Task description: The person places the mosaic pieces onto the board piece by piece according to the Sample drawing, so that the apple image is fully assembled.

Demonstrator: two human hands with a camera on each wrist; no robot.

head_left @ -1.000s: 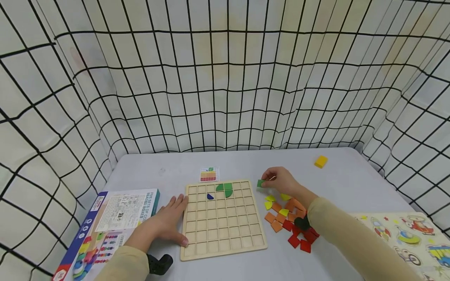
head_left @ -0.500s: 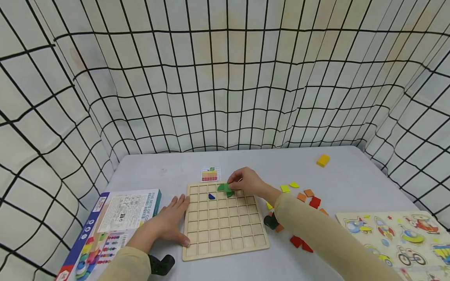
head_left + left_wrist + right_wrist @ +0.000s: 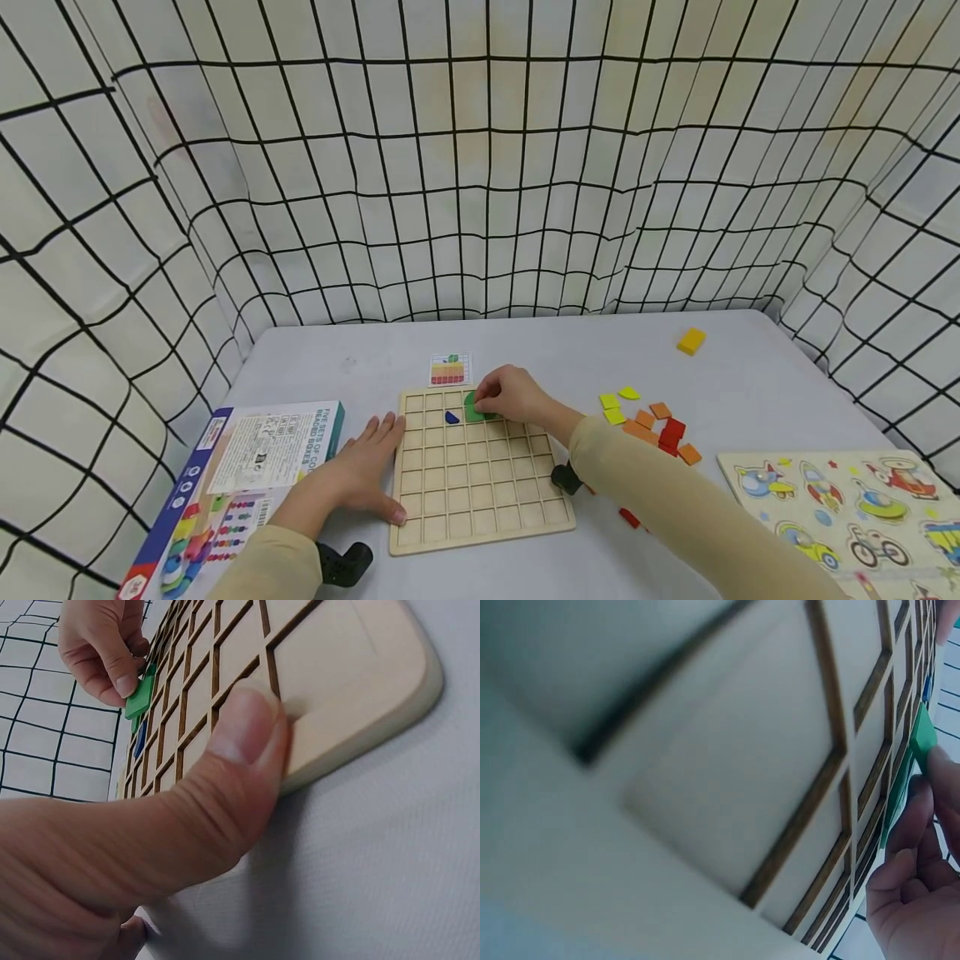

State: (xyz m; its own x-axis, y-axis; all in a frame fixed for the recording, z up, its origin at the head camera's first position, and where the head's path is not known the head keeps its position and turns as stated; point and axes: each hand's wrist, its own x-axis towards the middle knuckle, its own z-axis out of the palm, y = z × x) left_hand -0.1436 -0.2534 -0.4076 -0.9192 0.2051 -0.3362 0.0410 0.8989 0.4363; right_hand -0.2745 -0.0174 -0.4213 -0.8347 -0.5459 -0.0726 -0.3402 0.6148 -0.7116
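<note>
A wooden grid board (image 3: pixel 480 500) lies in the middle of the table in the head view. My left hand (image 3: pixel 363 475) rests along its left edge, fingers extended, with the thumb (image 3: pixel 244 727) on the board's rim in the left wrist view. Near the board's far edge, my right hand (image 3: pixel 517 396) pinches a green square tile (image 3: pixel 139 697) between thumb and fingertips. That tile is held tilted at the grid, close to other green pieces partly hidden by the hand. A dark blue half-round piece (image 3: pixel 452 417) sits in a cell to the left.
Behind the board lies a small pattern card (image 3: pixel 450 369). Loose orange tiles (image 3: pixel 639 431), red tiles (image 3: pixel 672 433) and yellow tiles (image 3: pixel 609 402) are to the right. A yellow block (image 3: pixel 691 341), a picture puzzle board (image 3: pixel 840 508) and a boxed toy (image 3: pixel 255 475) stand farther out.
My right hand has carried the green tile from the table at the right over to the board's far rows, then slightly lower. The left hand has stayed at the board's edge.
</note>
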